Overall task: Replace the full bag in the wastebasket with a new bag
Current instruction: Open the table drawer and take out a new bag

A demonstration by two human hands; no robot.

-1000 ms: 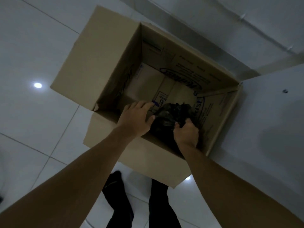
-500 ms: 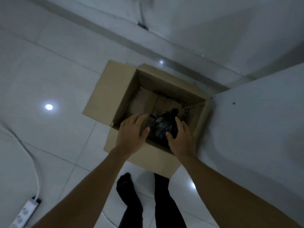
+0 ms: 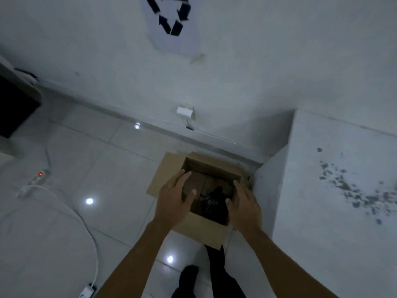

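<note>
1. Since the earlier frames both hands have let go of the black bag and risen above the cardboard box; the view has pulled back, so the box looks smaller and more of the wall shows.
2. The left hand hangs over the box's left side with fingers straight and slightly spread, holding nothing.
3. The right hand hangs over the box's right side, fingers relaxed and apart, also holding nothing.
4. The crumpled black bag lies inside the cardboard box, on its bottom toward the near right corner, visible between the two hands.
5. The box stands open on the white tiled floor, its left flap folded outward, its right side close against a pale cabinet side that carries dark speckled marks.
6. On the wall behind, a white sheet with a black recycling symbol is stuck high up, and a small white wall socket sits low near the skirting.
7. At the left, a white power strip with a red lit switch lies on the floor, its cable curving toward the near edge.
8. The person's dark-clad legs stand just in front of the box.
</note>
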